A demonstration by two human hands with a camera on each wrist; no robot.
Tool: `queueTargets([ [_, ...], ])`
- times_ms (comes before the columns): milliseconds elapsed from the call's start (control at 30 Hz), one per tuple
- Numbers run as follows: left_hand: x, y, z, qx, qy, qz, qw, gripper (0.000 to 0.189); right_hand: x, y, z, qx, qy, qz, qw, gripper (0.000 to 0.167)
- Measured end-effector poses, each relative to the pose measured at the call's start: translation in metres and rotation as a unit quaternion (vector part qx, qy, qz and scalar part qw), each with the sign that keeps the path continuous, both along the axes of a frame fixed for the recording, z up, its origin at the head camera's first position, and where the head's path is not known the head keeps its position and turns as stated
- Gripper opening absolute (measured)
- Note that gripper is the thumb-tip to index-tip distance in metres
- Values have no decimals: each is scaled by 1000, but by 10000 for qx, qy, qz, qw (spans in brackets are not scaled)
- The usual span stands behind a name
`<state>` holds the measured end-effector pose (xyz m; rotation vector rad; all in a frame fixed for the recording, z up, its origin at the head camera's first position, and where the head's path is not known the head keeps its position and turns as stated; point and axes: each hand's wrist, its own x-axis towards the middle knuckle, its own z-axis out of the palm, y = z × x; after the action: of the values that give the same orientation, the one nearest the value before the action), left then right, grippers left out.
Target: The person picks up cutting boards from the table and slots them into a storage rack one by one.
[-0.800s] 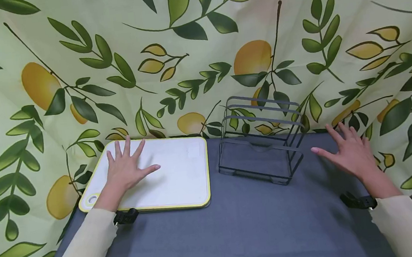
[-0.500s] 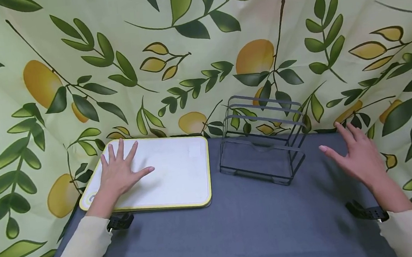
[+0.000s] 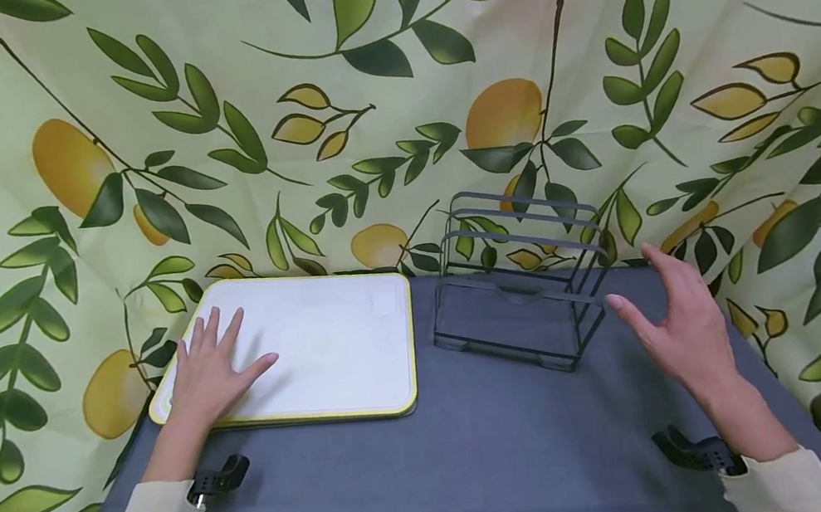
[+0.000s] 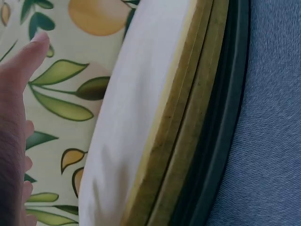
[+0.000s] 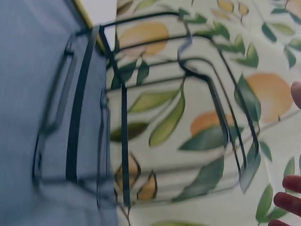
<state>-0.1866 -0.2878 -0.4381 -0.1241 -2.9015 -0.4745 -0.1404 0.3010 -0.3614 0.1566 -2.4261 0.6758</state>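
Observation:
A white cutting board (image 3: 337, 347) with a yellow rim lies flat on top of a stack at the left. The left wrist view shows the stack edge-on, with yellow-edged boards (image 4: 181, 127) above dark green ones (image 4: 223, 127). My left hand (image 3: 206, 386) is over the board's left part, fingers spread and holding nothing. To the right stands a black wire rack (image 3: 521, 239) with several upright dividers, seen sideways in the right wrist view. My right hand (image 3: 685, 335) is just right of the rack, thumb and fingers apart, nothing in it.
A blue-grey cloth (image 3: 478, 466) covers the table. Behind and along both sides hangs a curtain (image 3: 395, 107) printed with leaves and orange fruit, close behind the rack and the boards. Each wrist wears a black strap (image 3: 216, 481).
My left hand has moved left and nearer to me across the board. My right hand first drew away from the rack, then came back toward it, turning more edge-on. Boards and rack have stayed put.

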Motion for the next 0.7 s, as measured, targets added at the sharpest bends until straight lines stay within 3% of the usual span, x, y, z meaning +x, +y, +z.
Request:
queueTargets([
  [133,10,-7,-3,185,93,70,9998,96,2,-21,-6,-90,249,359,9990,74],
  [400,26,-18,-15,596,268,409,9970,96,-1,-53,-24,-320,288,860,9954,77],
  [533,37,-23,-27,698,342,575,9953,94,-5,-72,-34,-547,814,1192,9880,66],
  [700,48,-32,-38,602,442,813,9939,92,-7,-100,-53,-869,1488,1535,9730,68],
])
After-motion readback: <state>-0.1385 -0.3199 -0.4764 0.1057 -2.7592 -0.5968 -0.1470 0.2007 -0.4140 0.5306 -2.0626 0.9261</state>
